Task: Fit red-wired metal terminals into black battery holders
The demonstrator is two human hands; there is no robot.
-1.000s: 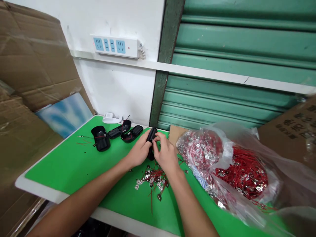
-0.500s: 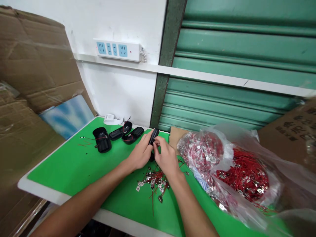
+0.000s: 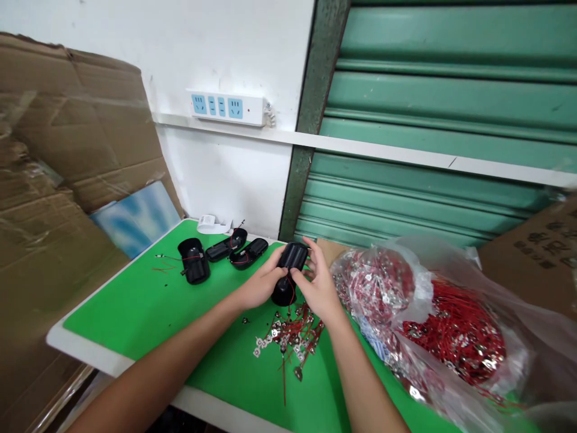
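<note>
Both hands hold one black plastic housing (image 3: 293, 257) with a red wire hanging from it, just above the green table top. My left hand (image 3: 264, 282) grips its left side, thumb on the near face. Along the right side, my right hand (image 3: 318, 279) is closed on it, with the thumb pressing near the middle. Directly below lies a loose pile of red-wired metal contacts (image 3: 293, 334). To the left rest three similar black housings, the nearest of them a housing (image 3: 195, 261) with red wire across it.
On the right, a clear plastic bag (image 3: 374, 276) and an opened one beside it hold many red-wired contacts (image 3: 460, 328). Cardboard boxes (image 3: 81, 132) stand at the left. A power strip (image 3: 228, 108) is fixed to the wall above the green table (image 3: 135, 313).
The housing has turned from edge-on to broad face towards me, and my right hand has spread along its right side. The view has shifted slightly.
</note>
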